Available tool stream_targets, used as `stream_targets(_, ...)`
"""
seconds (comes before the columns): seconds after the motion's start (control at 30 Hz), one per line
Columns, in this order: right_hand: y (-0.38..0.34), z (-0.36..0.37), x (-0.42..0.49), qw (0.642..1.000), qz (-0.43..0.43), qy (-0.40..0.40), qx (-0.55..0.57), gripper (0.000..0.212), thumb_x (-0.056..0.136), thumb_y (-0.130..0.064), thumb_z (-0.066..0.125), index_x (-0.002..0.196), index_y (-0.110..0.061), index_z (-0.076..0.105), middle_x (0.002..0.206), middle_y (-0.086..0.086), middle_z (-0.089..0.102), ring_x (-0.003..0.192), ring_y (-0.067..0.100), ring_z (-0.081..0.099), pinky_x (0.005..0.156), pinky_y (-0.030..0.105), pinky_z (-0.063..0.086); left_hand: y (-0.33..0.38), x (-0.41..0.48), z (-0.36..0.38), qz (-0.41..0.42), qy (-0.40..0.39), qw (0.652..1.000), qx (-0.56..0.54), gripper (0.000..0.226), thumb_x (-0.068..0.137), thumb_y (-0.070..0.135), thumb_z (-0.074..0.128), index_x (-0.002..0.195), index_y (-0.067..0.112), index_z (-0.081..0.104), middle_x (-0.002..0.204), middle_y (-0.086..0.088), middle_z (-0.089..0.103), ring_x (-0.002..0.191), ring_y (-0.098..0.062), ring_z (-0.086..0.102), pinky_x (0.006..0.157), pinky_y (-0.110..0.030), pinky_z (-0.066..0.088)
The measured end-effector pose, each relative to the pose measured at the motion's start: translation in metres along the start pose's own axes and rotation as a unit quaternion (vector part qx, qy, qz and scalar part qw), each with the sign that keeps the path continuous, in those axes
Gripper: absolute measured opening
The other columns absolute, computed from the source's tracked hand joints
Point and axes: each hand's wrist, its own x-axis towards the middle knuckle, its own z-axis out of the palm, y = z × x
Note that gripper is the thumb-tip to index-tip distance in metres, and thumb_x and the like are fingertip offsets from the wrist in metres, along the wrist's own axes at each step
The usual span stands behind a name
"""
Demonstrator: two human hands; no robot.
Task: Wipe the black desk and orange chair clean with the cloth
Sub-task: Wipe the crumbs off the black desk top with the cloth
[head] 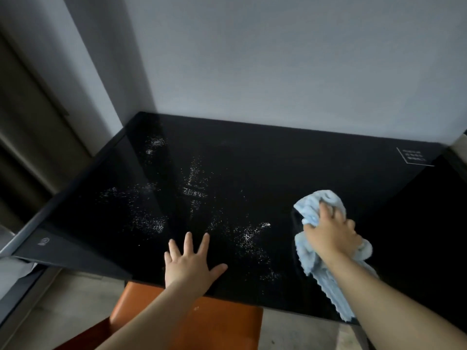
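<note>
Pale-blue cloth, bunched, gripped in my right hand on the right part of the desk; its tail trails off the near edge. Left hand lies flat, fingers spread, bracing at the front edge. White specks lie scattered across the centre and left. I judge long overlapping strokes leftward best, herding grit to one pile. Chair below, one speck on it, not yet wiped.
</note>
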Motion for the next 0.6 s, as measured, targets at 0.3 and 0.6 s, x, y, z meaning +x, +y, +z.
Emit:
stream_targets(0.3, -0.039, 0.024, -0.05, 0.942, -0.324, -0.023, 0.087, 0.056, 0.084, -0.042, 0.054, 0.137, -0.039, 0.038, 0.137, -0.015, 0.044, 0.111, 0.02, 0.046, 0.083, 0.037, 0.039, -0.013, 0.007, -0.019, 0.042, -0.026, 0.999, -0.003, 0.086, 0.081, 0.071, 0.045, 0.146, 0.044, -0.003, 0.156, 0.001, 0.001, 0.138, -0.036, 0.012, 0.093, -0.035, 0.045)
stream_targets(0.6, -0.045, 0.027, -0.066, 0.948, -0.316, -0.016, 0.026, 0.058, 0.083, -0.054, 0.046, 0.138, -0.042, 0.031, 0.141, -0.014, 0.038, 0.119, 0.018, 0.041, 0.089, 0.036, 0.034, -0.012, 0.005, -0.025, 0.051, -0.027, 0.998, -0.009, 0.085, 0.082, 0.066, 0.05, 0.147, 0.043, -0.001, 0.154, 0.0, 0.003, 0.134, -0.034, 0.018, 0.089, -0.033, 0.047)
